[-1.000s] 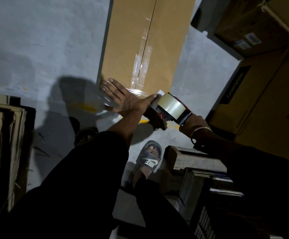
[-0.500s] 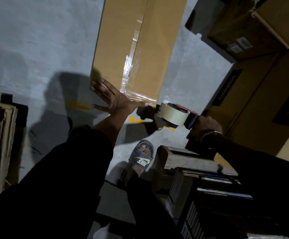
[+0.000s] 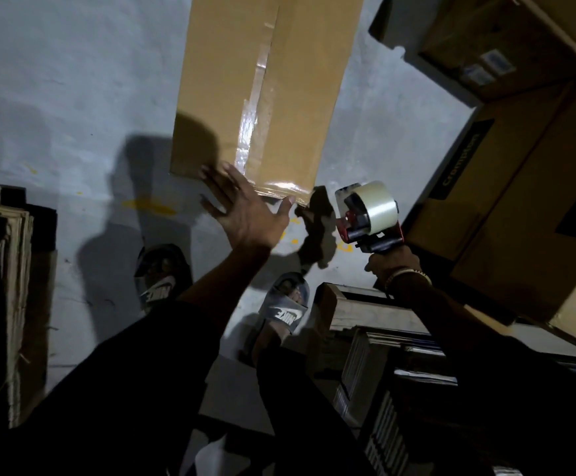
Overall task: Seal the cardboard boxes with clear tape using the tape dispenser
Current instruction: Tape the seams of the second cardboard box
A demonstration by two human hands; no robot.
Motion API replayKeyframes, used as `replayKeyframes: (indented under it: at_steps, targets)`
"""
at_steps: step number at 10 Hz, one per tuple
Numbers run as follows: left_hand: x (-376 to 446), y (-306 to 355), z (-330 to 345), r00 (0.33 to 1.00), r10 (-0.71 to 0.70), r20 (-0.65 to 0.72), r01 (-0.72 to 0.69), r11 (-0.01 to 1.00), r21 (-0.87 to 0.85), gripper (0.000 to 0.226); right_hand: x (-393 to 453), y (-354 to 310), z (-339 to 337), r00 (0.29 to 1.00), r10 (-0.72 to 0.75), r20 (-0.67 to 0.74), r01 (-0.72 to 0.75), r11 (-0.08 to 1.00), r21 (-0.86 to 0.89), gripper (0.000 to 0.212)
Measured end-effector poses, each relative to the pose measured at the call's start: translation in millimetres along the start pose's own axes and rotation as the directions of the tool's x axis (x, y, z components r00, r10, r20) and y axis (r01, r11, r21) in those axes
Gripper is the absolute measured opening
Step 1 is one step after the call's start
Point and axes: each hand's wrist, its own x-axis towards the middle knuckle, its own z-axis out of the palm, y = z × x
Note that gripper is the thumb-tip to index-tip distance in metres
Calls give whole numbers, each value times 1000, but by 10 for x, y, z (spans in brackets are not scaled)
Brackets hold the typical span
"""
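Right hand (image 3: 391,266) grips handle of tape dispenser (image 3: 369,214) — clear of box. Left hand (image 3: 245,211), fingers spread flat, presses near edge of taped cardboard box (image 3: 266,91) at 9 o'clock of dispenser.

1. Place: storeroom or packing area.
2. Evidence: bare grey concrete floor (image 3: 74,97); stacked branded cartons (image 3: 506,187) at right; flattened cardboard sheets (image 3: 1,304) upright at left; long taped box (image 3: 269,80) lying on the floor.
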Motion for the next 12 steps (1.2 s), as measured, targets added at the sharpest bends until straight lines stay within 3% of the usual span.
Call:
replayKeyframes:
  at_steps: [1,2,3,4,5,6,7,8,9,10,11,12]
  targets:
    - [-207,98,243,979,202,-38,-200,979,49,102,-41,-81,12,998,57,20,-59,989,134,32]
    - [-367,305,668,897,441,-12,-433,886,164,80,13,-30,124,995,43,95,-75,927,368,31]
    - [-323,225,891,785,614,80,-601,725,337,68,149,39,290,999,25,44,-37,950,310,21]
    - [-290,81,1018,666,724,178,-693,512,508,71,308,120,411,997,10,75,-38,928,372,20]
    - [-257,65,921,653,724,223,-699,462,546,83,27,123,258,998,-24,56,7,960,279,13]
    - [-292,32,795,630,753,192,-743,512,431,96,-31,223,283,998,-41,52,25,958,287,36]
    - [-269,-77,524,617,775,138,-761,543,354,85,260,575,478,995,-59,85,27,944,330,48]
    - [-196,-186,389,735,675,63,-635,653,412,85,324,611,553,995,-50,88,12,922,388,47]
    - [16,-360,396,766,636,88,-610,679,408,106,8,319,473,998,-36,50,9,886,463,12]
    - [80,-418,379,710,693,123,-677,626,386,111,-43,168,504,998,-43,41,15,846,532,7]
    - [88,-595,235,692,721,39,-690,644,329,93,-102,-113,633,996,-87,31,38,689,724,15]
    - [188,-759,52,797,578,-172,-527,806,268,83,-156,-392,639,994,-105,2,53,513,857,12]
